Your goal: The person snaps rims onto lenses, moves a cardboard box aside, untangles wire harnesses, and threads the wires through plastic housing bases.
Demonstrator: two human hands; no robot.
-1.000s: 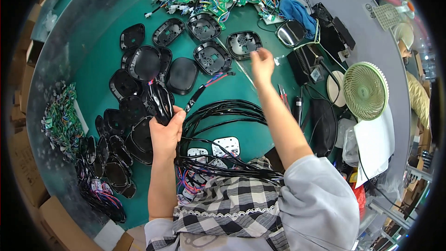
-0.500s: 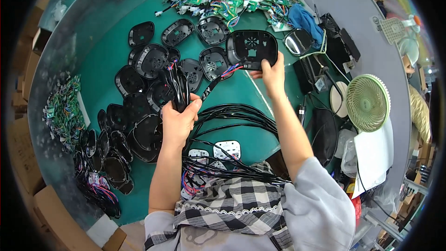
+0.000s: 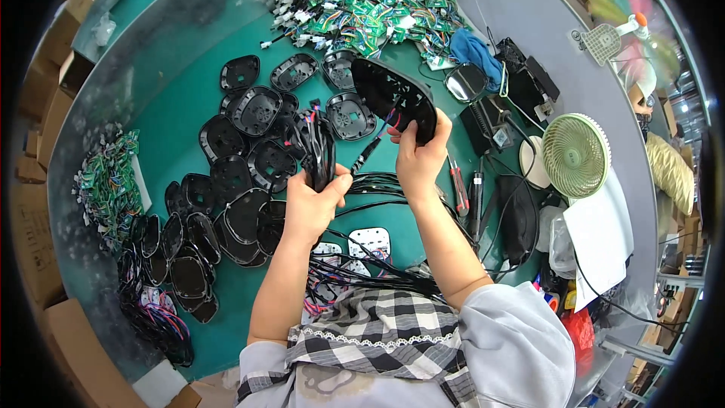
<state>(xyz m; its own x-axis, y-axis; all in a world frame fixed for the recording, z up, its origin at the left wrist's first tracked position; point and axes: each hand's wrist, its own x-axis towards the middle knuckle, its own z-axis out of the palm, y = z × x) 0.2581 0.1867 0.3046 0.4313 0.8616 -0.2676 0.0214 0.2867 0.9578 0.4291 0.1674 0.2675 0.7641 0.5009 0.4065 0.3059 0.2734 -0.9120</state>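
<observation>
My left hand (image 3: 321, 200) is closed round a bundle of black cables (image 3: 316, 147) whose coloured wire ends point up and away from me. In my right hand (image 3: 421, 155) is a black plastic housing (image 3: 393, 98), gripped at its near right edge and tilted. A single black-sleeved cable (image 3: 368, 155) runs from near my left hand to the housing, its coloured wires meeting the inside of the shell. Several more black housings (image 3: 257, 111) lie on the green table beyond and left of my left hand. Long black cables (image 3: 377, 183) stretch beneath my wrists.
Green circuit boards with wires (image 3: 370, 11) are heaped at the far side, with a smaller heap (image 3: 113, 181) at the left. On the right are a green fan (image 3: 575, 155), a blue cloth (image 3: 477, 57), a red-handled screwdriver (image 3: 458, 187) and black boxes. White plates (image 3: 369, 245) lie near my apron.
My right hand has tipped the housing from nearly flat to a steep slant and drawn it slightly left and nearer. My left hand has shifted right with the cable bundle. The head view has turned slightly.
</observation>
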